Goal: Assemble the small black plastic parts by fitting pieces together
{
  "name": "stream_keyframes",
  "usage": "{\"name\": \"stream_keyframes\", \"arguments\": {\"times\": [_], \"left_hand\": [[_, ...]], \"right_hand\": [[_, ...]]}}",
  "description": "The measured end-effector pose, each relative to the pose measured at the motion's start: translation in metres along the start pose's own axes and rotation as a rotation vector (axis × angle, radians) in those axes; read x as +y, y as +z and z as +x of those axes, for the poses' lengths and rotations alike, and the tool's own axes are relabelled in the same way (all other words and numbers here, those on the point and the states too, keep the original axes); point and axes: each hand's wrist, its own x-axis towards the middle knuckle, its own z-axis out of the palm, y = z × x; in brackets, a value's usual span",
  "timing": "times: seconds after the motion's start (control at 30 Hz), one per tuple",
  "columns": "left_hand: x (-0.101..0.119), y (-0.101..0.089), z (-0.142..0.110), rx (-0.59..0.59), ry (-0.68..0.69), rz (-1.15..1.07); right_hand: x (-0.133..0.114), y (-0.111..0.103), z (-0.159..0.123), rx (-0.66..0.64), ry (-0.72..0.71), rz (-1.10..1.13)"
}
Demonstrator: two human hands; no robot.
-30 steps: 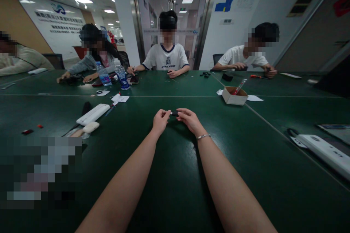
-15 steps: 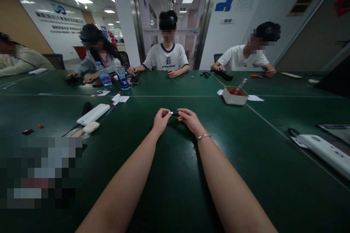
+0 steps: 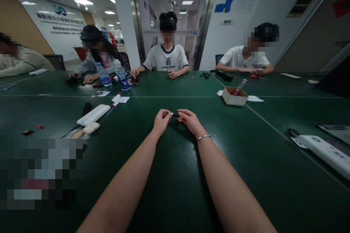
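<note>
Between my two hands, above the green table (image 3: 175,174), is a short black stick with a silvery part (image 3: 175,114), held level; it is too small to tell its exact kind. My left hand (image 3: 162,121) pinches its left end, where the silvery part shows, between thumb and fingers. Its black right end sits in the closed fingertips of my right hand (image 3: 190,121), which has a metal bracelet (image 3: 203,137) at the wrist. The fingers hide both ends of the stick.
Left of my hands lie a white power strip (image 3: 94,115) and a white rounded item (image 3: 91,127). A small open box (image 3: 234,98) stands ahead to the right, and another white strip (image 3: 325,151) at far right. Bottles (image 3: 123,80) and several seated people are across the table.
My hands and the black stick stay almost where they were. Across the table at right, a person's hand has left a black item and come together with the other hand.
</note>
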Motion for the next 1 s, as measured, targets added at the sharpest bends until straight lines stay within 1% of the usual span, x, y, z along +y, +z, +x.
{"name": "stream_keyframes", "arguments": {"times": [0.27,0.5,0.8,1.0], "left_hand": [[0.0012,-0.0016,-0.0008,-0.029,0.001,0.023],[0.0018,-0.0018,-0.0016,-0.014,-0.001,0.019],[-0.0053,0.0001,0.0029,-0.001,-0.002,-0.006],[-0.0052,-0.0010,0.0027,-0.006,0.000,0.004]], "right_hand": [[-0.0015,0.0009,-0.0012,-0.008,-0.002,0.002],[-0.0018,0.0018,-0.0015,-0.003,-0.002,0.018],[-0.0007,0.0011,-0.0013,0.005,0.000,0.015],[-0.0015,0.0012,-0.0015,-0.001,-0.004,0.009]]}}
